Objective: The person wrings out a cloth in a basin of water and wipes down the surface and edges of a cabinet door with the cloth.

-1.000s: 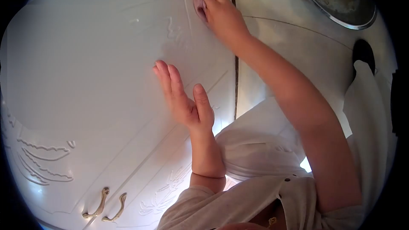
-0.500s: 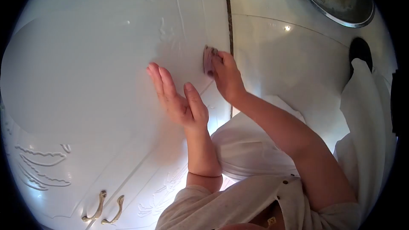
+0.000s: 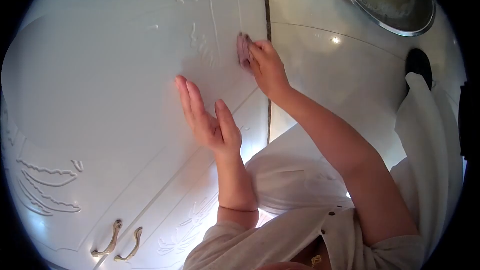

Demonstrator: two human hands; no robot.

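Observation:
My right hand (image 3: 270,70) pinches a folded pinkish-grey cloth (image 3: 244,51) and presses it on the white cabinet door (image 3: 115,95), close to the door's lower edge by the floor. Part of the cloth is hidden behind my fingers. To the left, my left hand (image 3: 209,129) is stretched out with its thumb apart from the fingers and nothing in it. It lies at the door's surface; whether the whole palm touches cannot be seen. Raised curling patterns and lines run along the glossy door near both hands.
Two curved brass-coloured handles (image 3: 114,238) stick out from the cabinet doors at the lower left. A round metal basin (image 3: 395,31) of cloudy, foamy liquid stands on the pale tiled floor (image 3: 330,70) at the upper right. A black shoe (image 3: 419,69) is at the right.
My right hand has moved up in the picture with the cloth, along the door's lower edge. My left hand has stayed nearly in place. The view has shifted slightly.

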